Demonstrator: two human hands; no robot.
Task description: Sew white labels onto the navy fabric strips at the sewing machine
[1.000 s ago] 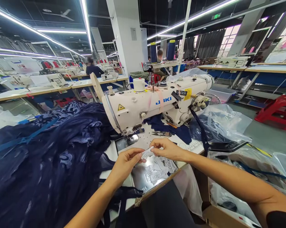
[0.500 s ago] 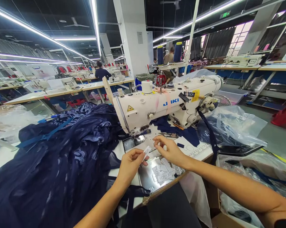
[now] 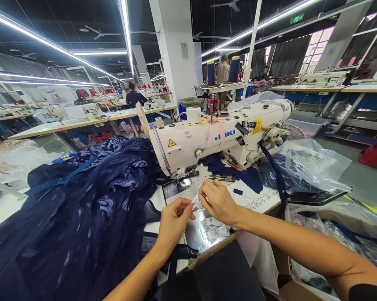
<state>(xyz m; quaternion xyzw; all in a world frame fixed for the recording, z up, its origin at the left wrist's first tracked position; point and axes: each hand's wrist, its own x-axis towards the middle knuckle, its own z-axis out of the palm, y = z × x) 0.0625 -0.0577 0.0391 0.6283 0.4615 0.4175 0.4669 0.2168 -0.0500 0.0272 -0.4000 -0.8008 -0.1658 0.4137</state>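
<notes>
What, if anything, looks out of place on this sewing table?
White labels lie overlapping at odd angles on the metal plate, looking untidy; a small dark piece sits alone on the tabletop. No spill or damage shows.

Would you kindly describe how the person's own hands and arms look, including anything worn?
The left hand and right hand are bare, with no gloves or watch visible. A black sleeve edge shows on the right arm; no sleeve shows on the left arm.
</notes>
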